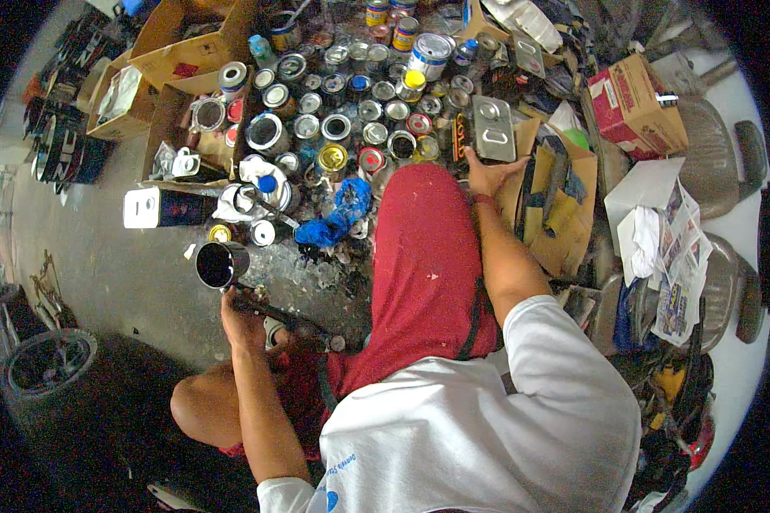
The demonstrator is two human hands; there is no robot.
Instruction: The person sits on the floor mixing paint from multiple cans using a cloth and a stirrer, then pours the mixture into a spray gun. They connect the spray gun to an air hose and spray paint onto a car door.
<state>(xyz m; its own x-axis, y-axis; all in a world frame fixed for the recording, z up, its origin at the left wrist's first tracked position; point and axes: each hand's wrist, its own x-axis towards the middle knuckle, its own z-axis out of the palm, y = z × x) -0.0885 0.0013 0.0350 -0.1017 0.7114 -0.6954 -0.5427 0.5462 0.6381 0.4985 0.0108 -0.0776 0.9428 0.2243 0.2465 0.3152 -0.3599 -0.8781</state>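
My left hand (246, 320) is closed on a dark cup (221, 265), its round mouth facing up, out over the grey floor (158, 295) to the left of my knees. My right hand (494, 178) reaches past my red-clad knee (423, 201), thumb and forefinger spread apart at the near end of a rectangular metal can (494, 128); whether they touch it, I cannot tell. Crumpled blue plastic (321, 229) lies between my hands, near a yellow-topped tin (333, 156)

Grey floor (137, 282), stained and white-flecked
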